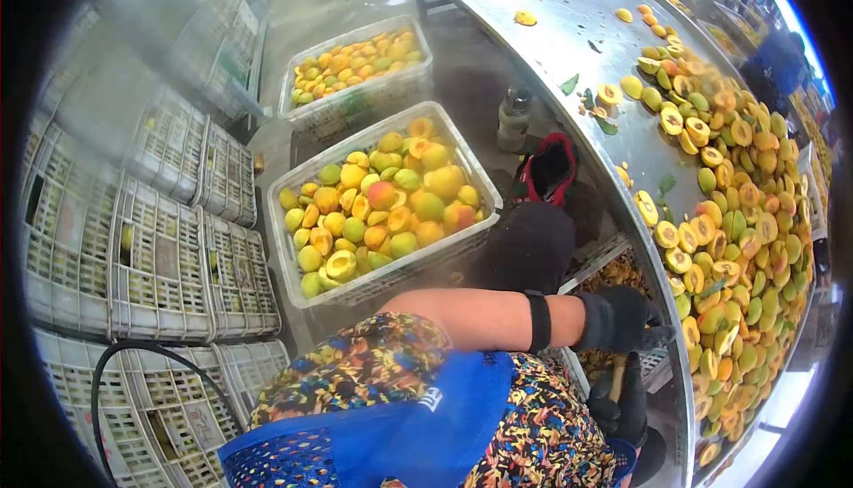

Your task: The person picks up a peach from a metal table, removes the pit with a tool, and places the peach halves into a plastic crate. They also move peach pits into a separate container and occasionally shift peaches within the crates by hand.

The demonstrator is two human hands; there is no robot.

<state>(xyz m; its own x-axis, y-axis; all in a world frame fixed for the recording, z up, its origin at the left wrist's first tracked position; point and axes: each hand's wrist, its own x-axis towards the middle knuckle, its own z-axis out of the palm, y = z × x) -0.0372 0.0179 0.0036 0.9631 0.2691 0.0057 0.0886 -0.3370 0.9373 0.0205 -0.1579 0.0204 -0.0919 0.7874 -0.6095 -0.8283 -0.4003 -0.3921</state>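
Observation:
My left hand (622, 319), in a dark glove, is closed near the steel table's edge; what it holds is too unclear to make out. Just below it, my right hand (619, 406), also dark-gloved, is wrapped round a light brown, wooden-looking handle (617, 377). Both hands are close together over the gap beside the table (533, 52). A large heap of halved and whole yellow-green fruit (737, 248) covers the right part of the table. Under the hands, a crate (622, 276) holds brown pits or scraps.
Two white crates (484, 168) (430, 70) full of fruit stand on the floor at left. Stacked plastic crates (160, 257) line the far left. A bottle (513, 119) and a red-and-black shoe (549, 168) are by the table. A co-worker (782, 61) is at upper right.

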